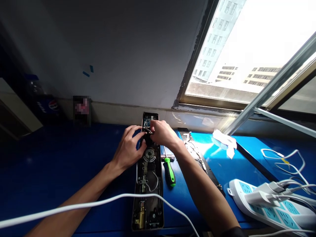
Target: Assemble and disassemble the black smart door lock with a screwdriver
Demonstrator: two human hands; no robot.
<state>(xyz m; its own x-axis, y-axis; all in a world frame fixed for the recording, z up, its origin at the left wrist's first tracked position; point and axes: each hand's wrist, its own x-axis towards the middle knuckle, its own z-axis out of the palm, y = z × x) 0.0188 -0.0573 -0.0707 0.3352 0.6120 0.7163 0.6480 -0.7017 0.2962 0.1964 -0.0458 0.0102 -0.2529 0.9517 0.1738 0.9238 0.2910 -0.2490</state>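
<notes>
Left hand (129,146) and right hand (163,131) curled nearly closed, grip unclear, over the fragile blue circuit board (147,121) at 12 o'clock on the rigid black metal lock plate (148,210); edges offered safest hold

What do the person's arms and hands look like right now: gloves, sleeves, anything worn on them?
The left hand and right hand are bare, with no gloves, and no watch or band shows at either wrist. The left forearm and right forearm are bare too. A dark sleeve edge shows at the bottom of the frame, on the right arm.

Lock body (153,214) black; screwdriver handle (170,171) green, black.
</notes>
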